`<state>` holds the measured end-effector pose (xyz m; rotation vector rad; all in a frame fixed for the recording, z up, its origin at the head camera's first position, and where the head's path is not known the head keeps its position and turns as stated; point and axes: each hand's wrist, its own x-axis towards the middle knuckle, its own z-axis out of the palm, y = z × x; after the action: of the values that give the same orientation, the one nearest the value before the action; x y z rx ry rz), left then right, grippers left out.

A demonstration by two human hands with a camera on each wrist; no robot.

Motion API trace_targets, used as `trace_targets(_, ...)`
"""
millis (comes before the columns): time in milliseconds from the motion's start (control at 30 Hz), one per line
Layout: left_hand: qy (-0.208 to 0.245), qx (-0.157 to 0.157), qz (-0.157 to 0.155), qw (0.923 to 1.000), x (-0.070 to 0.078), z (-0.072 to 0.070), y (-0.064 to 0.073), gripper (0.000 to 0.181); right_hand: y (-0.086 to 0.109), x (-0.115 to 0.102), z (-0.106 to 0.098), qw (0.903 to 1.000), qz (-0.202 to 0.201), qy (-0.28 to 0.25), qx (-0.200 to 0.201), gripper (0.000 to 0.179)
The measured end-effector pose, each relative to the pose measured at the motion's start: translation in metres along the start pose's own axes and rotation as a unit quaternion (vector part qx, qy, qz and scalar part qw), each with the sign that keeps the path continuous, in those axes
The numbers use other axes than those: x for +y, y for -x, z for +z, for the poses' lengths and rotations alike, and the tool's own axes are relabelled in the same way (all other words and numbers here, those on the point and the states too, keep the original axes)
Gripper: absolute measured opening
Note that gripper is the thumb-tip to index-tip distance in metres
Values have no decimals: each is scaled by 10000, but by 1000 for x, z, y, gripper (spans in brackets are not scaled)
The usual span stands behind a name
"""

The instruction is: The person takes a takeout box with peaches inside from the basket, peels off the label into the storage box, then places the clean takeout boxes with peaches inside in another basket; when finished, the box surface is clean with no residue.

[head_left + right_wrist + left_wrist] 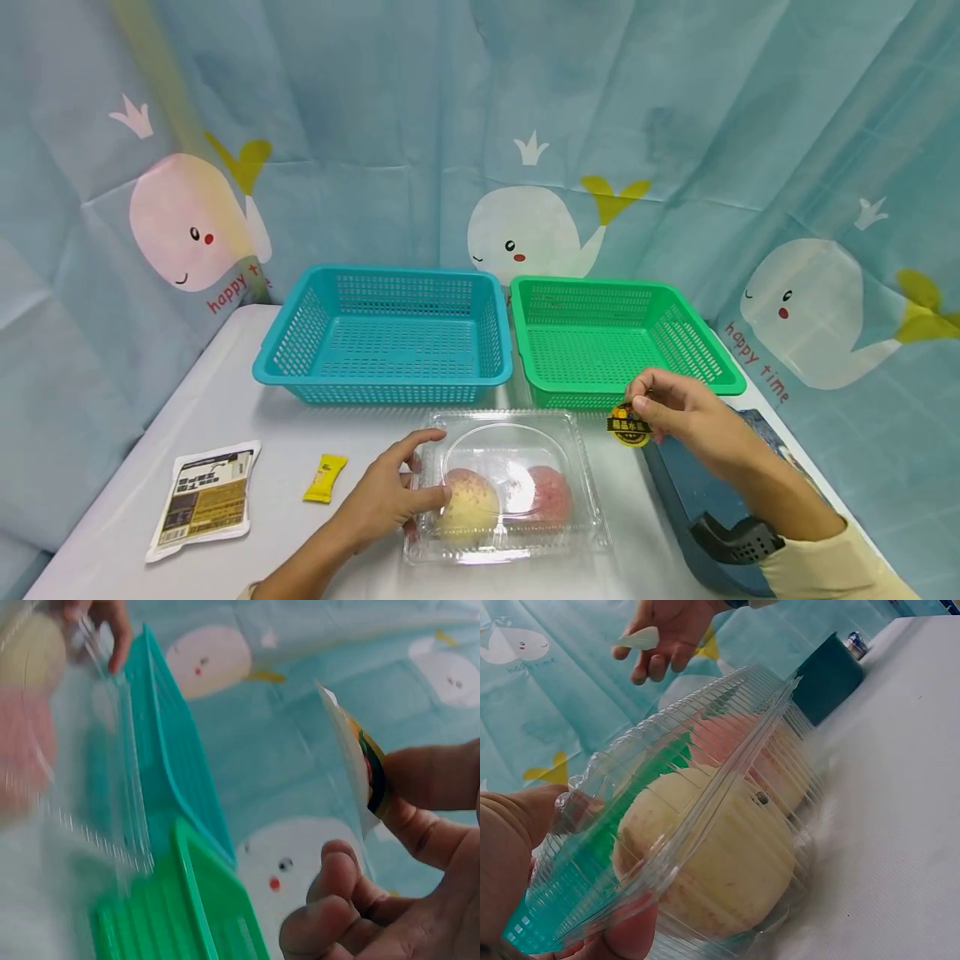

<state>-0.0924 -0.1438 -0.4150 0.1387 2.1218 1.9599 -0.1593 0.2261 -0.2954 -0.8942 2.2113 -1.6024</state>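
Observation:
A clear plastic clamshell container (517,533) lies on the table, its lid down over two round fruits that look like peaches: a yellowish one (467,505) on the left and a pinkish red one (550,495) on the right. My left hand (397,487) grips the container's left side, thumb on the lid and fingers at the edge. Right of the container, in the air, my right hand (686,417) pinches a round black and yellow sticker (628,426) between thumb and index finger. The sticker's pale back (346,754) shows in the right wrist view, slightly bent.
Behind the container stand a blue basket (397,393) and a green basket (630,390). To the left lie a small yellow packet (325,478) and a white and brown pouch (204,500). A dark blue bin (686,500) sits under my right forearm. A whale-print curtain (375,167) hangs behind.

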Motion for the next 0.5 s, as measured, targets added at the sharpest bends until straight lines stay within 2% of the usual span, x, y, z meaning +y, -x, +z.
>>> trace_targets(200, -43, 51, -6, 10000, 0, 0, 1, 72, 17, 6, -27, 9997, 59, 199, -120, 9)
trace_targets(400, -25, 42, 7, 10000, 0, 1, 0, 73, 28, 16, -47, 9988, -103, 331, -337, 13)
trace_targets(500, -47, 49, -2, 10000, 0, 1, 0, 73, 33, 25, -56, 9984, 53, 366, -435, 13)
